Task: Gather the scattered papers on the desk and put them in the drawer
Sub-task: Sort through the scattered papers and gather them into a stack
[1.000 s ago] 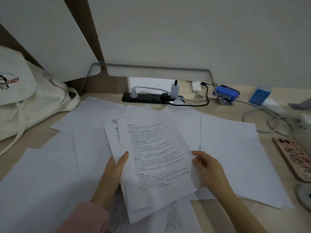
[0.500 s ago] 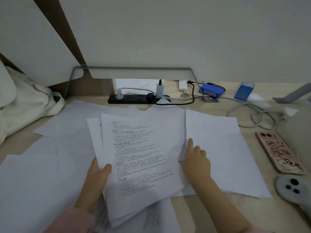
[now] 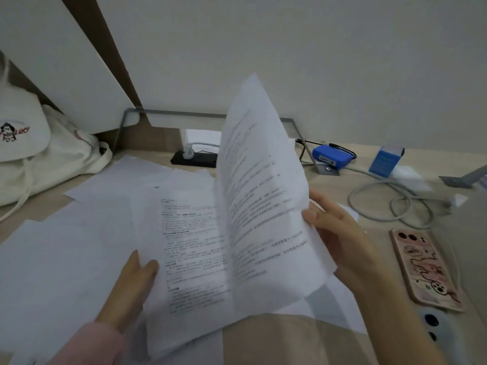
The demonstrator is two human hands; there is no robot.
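Holding a lifted printed sheet by its right edge, right hand has fingers closed on the paper, thumb in front; the sheet stands tilted up, bowed and blurred. Left hand grips the near-left edge of the gathered stack, thumb on top, fingers hidden beneath. Stack is raised at its near end above the table; its top page is printed text.

Loose blank sheets lie spread to the left and far left, overlapping one another. One more sheet shows under the right hand, near side.

Far left: a cream tote bag. Far centre: a black power strip, partly hidden by the lifted sheet. Far right: a blue battery pack, a blue box, coiled grey cable. Right: a phone in a pink case. No drawer in view.

Judgement: paper is light, limp, slick sheet on sheet. Single pages flop when held by one edge. Best held at opposite long edges, pinched through the whole pile, then squared on the table. Loose pinch risks pages fanning out or sliding off.
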